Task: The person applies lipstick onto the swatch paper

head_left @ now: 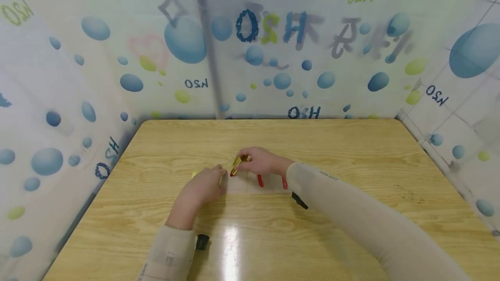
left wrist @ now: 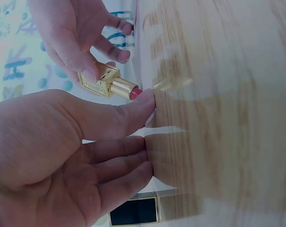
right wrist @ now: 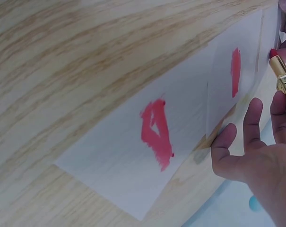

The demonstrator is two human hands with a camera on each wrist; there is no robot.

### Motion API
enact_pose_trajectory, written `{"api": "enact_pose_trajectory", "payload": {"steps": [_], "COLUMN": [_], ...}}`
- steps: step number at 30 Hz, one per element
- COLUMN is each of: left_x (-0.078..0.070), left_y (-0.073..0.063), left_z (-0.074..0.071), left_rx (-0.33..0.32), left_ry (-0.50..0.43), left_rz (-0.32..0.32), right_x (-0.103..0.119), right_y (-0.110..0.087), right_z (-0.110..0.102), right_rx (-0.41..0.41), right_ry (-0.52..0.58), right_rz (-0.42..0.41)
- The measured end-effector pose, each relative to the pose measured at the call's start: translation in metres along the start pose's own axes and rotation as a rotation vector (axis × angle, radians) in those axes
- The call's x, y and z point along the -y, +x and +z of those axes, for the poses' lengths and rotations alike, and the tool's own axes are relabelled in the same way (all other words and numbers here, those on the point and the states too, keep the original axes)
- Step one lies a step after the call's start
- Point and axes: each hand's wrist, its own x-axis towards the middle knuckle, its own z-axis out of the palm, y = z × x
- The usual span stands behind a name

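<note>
My right hand (head_left: 261, 161) pinches a lipstick (left wrist: 120, 88) with a square gold case, its red tip angled down towards a white paper strip (head_left: 237, 188). Beside it, my left hand (head_left: 203, 184) rests its thumb and fingertips at the strip's left end, the lipstick tip close to the thumb in the left wrist view. Two red smears are on the paper to the right: a narrow streak (right wrist: 235, 73), and a wider mark (right wrist: 165, 137) with a small gap in it. My right hand's other fingers are spread, holding nothing else.
A gold-edged black block (left wrist: 134, 211) stands beside my left hand's fingers. All this is on a wooden table (head_left: 332, 142), with a patterned curtain (head_left: 242, 68) behind its far edge. Dark wrist devices (head_left: 202, 242) hang under both sleeves.
</note>
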Motion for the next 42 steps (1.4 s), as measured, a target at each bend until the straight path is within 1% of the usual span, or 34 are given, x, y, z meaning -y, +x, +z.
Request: {"api": "enact_pose_trajectory", "payload": {"steps": [13,18,23,32,42], "left_x": [0.001,0.002,0.002,0.001,0.002], "left_y": [0.0,-0.001,0.0,0.0,-0.001], "left_z": [-0.001,-0.001,-0.001,-0.001,-0.001], "left_rx": [0.009,0.01,0.015,0.013,0.004], "left_ry": [0.011,0.015,0.022,0.018,0.015], "left_rz": [0.007,0.004,0.007,-0.005,0.001], "right_x": [0.002,0.0,0.0,0.002,0.005], "right_y": [0.001,0.002,0.001,0.002,0.005], "right_z": [0.002,0.006,0.007,0.009,0.012], "right_rx": [-0.01,-0.008,-0.02,-0.032,-0.05], "right_ry": [-0.027,-0.041,-0.028,-0.054,-0.11], "right_rz": [0.02,0.05,0.084,0.038,0.006]}}
